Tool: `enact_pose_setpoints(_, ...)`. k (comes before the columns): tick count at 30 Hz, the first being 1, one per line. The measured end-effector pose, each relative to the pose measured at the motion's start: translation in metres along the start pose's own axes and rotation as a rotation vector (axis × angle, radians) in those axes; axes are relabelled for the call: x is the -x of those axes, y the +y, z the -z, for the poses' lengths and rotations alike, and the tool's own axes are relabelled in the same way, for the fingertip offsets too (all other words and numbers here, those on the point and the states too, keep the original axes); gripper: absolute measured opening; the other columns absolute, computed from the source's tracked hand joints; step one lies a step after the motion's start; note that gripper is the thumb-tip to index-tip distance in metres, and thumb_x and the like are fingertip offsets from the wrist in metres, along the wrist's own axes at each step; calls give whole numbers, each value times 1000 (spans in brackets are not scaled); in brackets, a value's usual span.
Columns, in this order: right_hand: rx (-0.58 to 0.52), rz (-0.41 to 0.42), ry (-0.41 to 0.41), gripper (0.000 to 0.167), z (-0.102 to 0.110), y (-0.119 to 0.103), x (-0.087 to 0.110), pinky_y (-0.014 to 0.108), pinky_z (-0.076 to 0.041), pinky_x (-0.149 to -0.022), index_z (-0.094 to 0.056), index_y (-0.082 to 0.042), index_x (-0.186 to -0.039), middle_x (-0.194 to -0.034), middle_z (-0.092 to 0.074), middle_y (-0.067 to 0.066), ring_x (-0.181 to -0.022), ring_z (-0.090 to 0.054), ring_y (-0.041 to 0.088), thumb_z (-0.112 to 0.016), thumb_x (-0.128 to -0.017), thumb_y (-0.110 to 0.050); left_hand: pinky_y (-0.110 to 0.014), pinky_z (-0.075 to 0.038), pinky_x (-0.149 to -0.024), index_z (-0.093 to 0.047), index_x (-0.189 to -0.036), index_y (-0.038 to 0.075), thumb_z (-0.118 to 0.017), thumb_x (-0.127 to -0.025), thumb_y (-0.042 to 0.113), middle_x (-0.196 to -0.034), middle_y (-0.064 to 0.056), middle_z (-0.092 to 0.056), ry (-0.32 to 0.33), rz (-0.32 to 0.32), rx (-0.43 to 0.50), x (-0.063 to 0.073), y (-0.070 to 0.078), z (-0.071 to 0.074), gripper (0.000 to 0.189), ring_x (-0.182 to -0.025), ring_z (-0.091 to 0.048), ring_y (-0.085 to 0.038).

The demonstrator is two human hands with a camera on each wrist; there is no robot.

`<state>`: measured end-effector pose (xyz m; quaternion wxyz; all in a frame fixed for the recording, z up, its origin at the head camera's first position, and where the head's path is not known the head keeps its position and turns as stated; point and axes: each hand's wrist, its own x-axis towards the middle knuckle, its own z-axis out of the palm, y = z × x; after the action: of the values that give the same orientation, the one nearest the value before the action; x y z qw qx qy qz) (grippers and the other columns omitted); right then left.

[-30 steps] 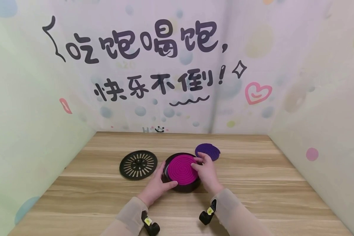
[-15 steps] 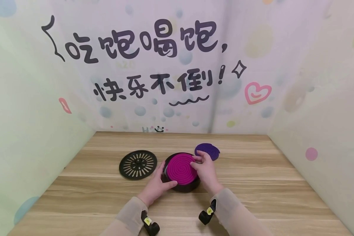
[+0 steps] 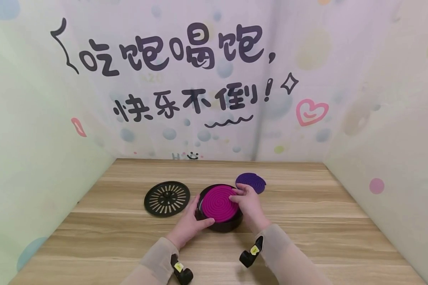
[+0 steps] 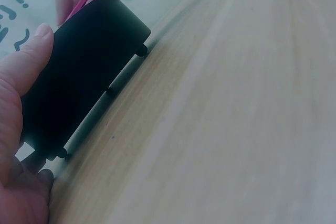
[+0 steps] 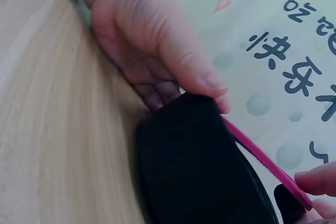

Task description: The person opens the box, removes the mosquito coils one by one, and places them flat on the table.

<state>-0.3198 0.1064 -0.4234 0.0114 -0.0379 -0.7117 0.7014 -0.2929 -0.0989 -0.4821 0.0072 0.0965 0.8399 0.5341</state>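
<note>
A magenta mosquito coil [image 3: 219,204] lies tilted over the mouth of a round black mosquito coil holder [image 3: 222,227] on the table. My left hand [image 3: 188,228] grips the holder from its left side, thumb at the near rim and fingers round the far left. At the coil's right edge, my right hand [image 3: 251,205] pinches it between thumb and fingers. Seen from the right wrist, the coil [image 5: 268,156] slants up out of the holder [image 5: 184,161]. Small feet under the holder [image 4: 89,72] show in the left wrist view. The holder's inside is mostly hidden.
A black slotted lid [image 3: 168,199] with a central knob lies on the wood-grain table [image 3: 306,221], left of the holder. Behind my right hand sits a purple mosquito coil [image 3: 254,181]. Printed curtains [image 3: 199,138] enclose the back and sides.
My right wrist has risen slightly, and the coil has shifted only a little under its fingers. The left hand and holder have stayed in place.
</note>
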Motion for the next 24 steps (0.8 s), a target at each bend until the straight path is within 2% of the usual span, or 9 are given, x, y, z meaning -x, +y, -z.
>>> enact_pose_setpoints(5,-35,-22,-13,54,0,-1,-2,44,-41,-101,-44,8,-133,-129,-55,27,-119,-53,35,-63,-83,12,-57,-18,-112,-18,-154,10,-80,-75,44,-157,-21,-14,1,0,3,1,2,0,107,-143,-14,-39)
enact_pose_setpoints(17,-63,-74,-27,53,0,-4,-4,40,-43,-99,-47,6,-133,-128,-56,25,-115,-55,29,-63,-83,11,-56,-19,-112,-17,-154,10,-79,-75,48,-158,-20,-15,1,-3,-14,0,2,1,108,-144,-15,-39)
enact_pose_setpoints(24,-41,-71,-66,50,0,-5,-5,28,-46,-87,-51,7,-131,-124,-58,24,-101,-58,19,-62,-82,10,-57,-19,-112,-18,-154,10,-79,-75,47,-158,-20,-15,0,2,-11,0,3,0,108,-144,-15,-39)
